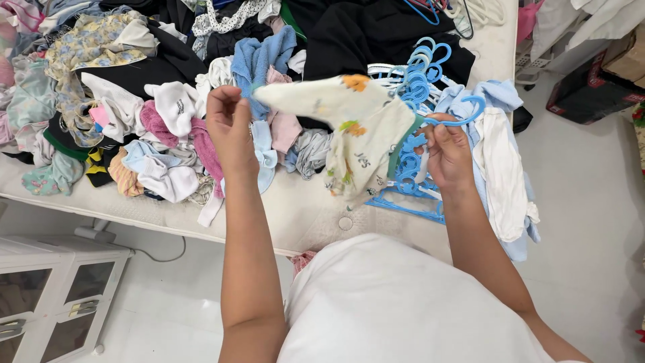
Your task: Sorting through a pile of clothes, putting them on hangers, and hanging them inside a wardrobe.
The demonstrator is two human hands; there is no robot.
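Fingers of the left hand [228,128] are pinched on one end of a small cream garment [349,128] with orange and green prints, while the right hand [447,151] grips its other side together with a blue plastic hanger [463,111]. The garment hangs in the air between both hands, above the white mattress [295,215] edge. It looks light, soft and floppy (thin cotton, I'd guess), so holding it by the edges near the neck seems the way to go. Both forearms are raised, elbows low, wrists bent inward. A stack of blue hangers [410,168] lies just under the right hand, and a clothes pile [134,101] covers the mattress at left.
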